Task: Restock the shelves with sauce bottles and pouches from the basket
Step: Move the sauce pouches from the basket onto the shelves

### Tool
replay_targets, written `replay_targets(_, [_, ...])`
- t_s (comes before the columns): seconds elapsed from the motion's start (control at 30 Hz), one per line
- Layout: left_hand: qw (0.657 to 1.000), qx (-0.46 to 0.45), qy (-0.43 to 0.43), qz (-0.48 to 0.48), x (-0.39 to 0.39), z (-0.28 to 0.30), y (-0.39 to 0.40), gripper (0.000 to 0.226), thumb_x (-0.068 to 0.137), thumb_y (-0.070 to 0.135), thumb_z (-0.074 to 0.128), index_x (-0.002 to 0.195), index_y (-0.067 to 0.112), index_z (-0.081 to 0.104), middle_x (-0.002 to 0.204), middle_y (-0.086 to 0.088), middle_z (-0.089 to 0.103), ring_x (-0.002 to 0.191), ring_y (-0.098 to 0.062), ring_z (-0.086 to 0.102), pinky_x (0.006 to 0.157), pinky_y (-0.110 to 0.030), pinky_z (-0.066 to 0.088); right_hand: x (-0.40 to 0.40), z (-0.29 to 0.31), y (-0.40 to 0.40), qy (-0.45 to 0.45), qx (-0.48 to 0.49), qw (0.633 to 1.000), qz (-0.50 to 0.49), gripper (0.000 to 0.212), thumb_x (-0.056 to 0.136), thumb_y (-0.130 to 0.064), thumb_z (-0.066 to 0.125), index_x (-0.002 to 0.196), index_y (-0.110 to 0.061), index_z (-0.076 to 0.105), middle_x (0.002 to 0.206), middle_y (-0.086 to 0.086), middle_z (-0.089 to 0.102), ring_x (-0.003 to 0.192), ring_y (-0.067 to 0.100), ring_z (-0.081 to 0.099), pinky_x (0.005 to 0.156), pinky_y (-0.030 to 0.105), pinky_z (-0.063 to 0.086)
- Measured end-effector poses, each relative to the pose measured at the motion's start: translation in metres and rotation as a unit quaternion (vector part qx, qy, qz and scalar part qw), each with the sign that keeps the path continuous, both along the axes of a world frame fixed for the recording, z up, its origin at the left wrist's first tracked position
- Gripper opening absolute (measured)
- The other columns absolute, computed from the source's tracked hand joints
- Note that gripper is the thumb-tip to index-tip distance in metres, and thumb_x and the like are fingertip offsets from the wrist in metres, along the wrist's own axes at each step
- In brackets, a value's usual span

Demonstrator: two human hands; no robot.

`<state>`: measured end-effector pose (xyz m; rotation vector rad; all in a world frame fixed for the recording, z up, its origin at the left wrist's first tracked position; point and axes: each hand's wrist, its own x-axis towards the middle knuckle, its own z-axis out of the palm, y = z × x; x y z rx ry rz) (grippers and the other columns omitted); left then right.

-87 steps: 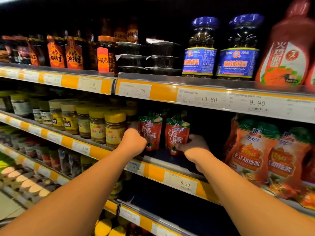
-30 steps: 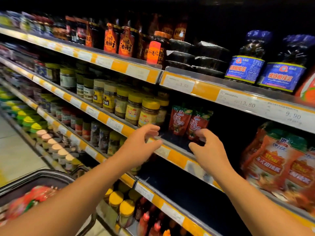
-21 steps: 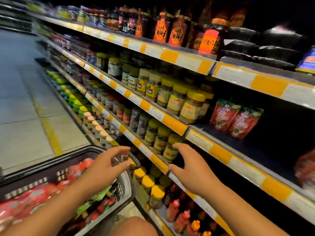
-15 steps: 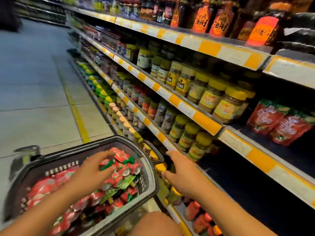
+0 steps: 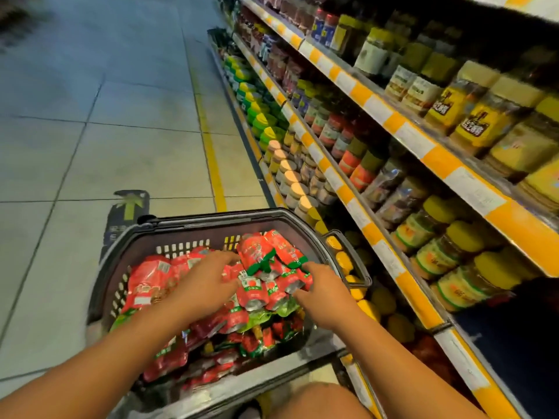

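Both hands are hovering over the dark plastic basket [image 5: 169, 228] on the near floor — left hand [image 5: 205, 285] and right hand [image 5: 325, 293] spread loose, grasping nothing. Red-and-green foil sauce pouches [image 5: 260, 267] are lying heaped inside, the orange-edged shelves [image 5: 390, 122] running along the right.

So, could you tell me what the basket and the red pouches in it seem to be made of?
Basket: looks like dark moulded plastic, matte, with slotted walls. Red pouches: apparently flexible foil-lined film, glossy, creased, with silvery sealed edges showing.
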<state>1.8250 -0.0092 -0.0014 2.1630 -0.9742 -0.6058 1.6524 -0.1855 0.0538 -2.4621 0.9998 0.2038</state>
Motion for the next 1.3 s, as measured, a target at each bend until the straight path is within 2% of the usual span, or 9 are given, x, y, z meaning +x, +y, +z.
replay_targets(0.1, [1.0,-0.001,0.017,0.008,-0.003,-0.014,-0.023,0.053,0.093,0.027,0.071,0.143,0.022,0.055,0.144,0.002,0.057,0.127,-0.017,0.057,0.106,-0.031,0.046,0.009,-0.02,-0.015,-0.013,0.007,1.0,-0.019,0.053,0.098,-0.029,0.067,0.147,-0.019,0.049,0.145,0.005,0.054,0.118,0.025,0.061,0.088,0.031,0.047])
replay_targets(0.3, [0.999,-0.02,0.004,0.034,-0.015,-0.037,-0.075,0.057,0.089,0.03,0.075,0.14,0.02,0.053,0.138,-0.001,0.05,0.124,-0.022,0.055,0.091,-0.028,0.043,0.019,-0.053,-0.051,-0.017,-0.004,0.997,-0.069,0.048,0.103,-0.023,0.06,0.149,-0.016,0.047,0.146,0.008,0.057,0.128,0.03,0.058,0.104,0.045,0.05])
replay_targets(0.47, [0.995,0.001,-0.074,0.073,-0.02,-0.058,-0.098,0.063,0.087,0.037,0.078,0.139,0.019,0.048,0.142,-0.001,0.044,0.129,-0.025,0.046,0.106,-0.037,0.043,0.038,-0.073,-0.058,-0.006,-0.016,0.998,-0.059,0.049,0.104,-0.019,0.055,0.15,-0.016,0.037,0.121,0.015,0.066,0.104,0.036,0.064,0.076,0.041,0.052])
replay_targets(0.63, [0.99,-0.028,-0.101,0.096,-0.02,-0.067,-0.101,0.058,0.083,0.03,0.08,0.134,0.021,0.053,0.136,0.002,0.05,0.122,-0.024,0.048,0.101,-0.037,0.045,0.048,-0.082,-0.059,-0.03,-0.057,0.995,-0.079,0.032,0.097,-0.006,0.055,0.127,-0.018,0.059,0.107,0.012,0.07,0.09,0.033,0.067,0.072,0.042,0.055])
replay_targets(0.77, [0.987,-0.064,-0.089,0.116,-0.021,-0.066,-0.093,0.035,0.087,0.032,0.076,0.116,0.026,0.056,0.115,0.008,0.06,0.103,-0.018,0.053,0.083,-0.039,0.049,0.043,-0.079,-0.058,-0.066,-0.094,0.992,-0.058,0.038,0.089,-0.002,0.064,0.121,-0.022,0.07,0.109,0.004,0.074,0.097,0.027,0.069,0.075,0.033,0.053])
replay_targets(0.97, [0.98,-0.113,-0.073,0.148,-0.014,-0.051,-0.08,0.012,0.097,0.031,0.068,0.105,0.03,0.06,0.085,0.014,0.063,0.069,-0.006,0.059,0.058,-0.034,0.048,0.039,-0.067,-0.055,-0.061,-0.141,0.988,-0.029,0.03,0.097,-0.015,0.056,0.124,-0.016,0.069,0.111,0.01,0.06,0.089,0.03,0.064,0.068,0.036,0.049])
replay_targets(1.1, [0.973,-0.143,-0.063,0.169,-0.009,-0.038,-0.068,0.011,0.1,0.032,0.065,0.112,0.029,0.065,0.094,0.006,0.074,0.08,-0.017,0.068,0.068,-0.039,0.056,0.032,-0.049,-0.053,-0.118,-0.136,0.984,-0.011,0.024,0.106,-0.022,0.05,0.12,-0.009,0.063,0.118,0.008,0.052,0.096,0.028,0.059,0.083,0.045,0.051])
replay_targets(1.2, [0.967,-0.163,-0.064,0.185,-0.01,-0.028,-0.06,0.007,0.101,0.034,0.064,0.108,0.032,0.066,0.084,0.008,0.072,0.064,-0.006,0.06,0.056,-0.033,0.049,0.022,-0.036,-0.051,-0.129,-0.155,0.979,0.001,0.021,0.109,-0.025,0.047,0.115,-0.01,0.061,0.115,0.005,0.05,0.092,0.026,0.058,0.08,0.043,0.05])
replay_targets(1.3, [0.963,-0.189,-0.042,0.189,-0.013,-0.017,-0.052,0.005,0.101,0.033,0.062,0.104,0.036,0.064,0.078,0.01,0.069,0.065,-0.007,0.062,0.056,-0.037,0.053,0.009,-0.025,-0.049,-0.155,-0.173,0.973,-0.005,0.02,0.109,-0.025,0.048,0.111,-0.01,0.06,0.11,0.003,0.047,0.088,0.025,0.056,0.076,0.042,0.047])
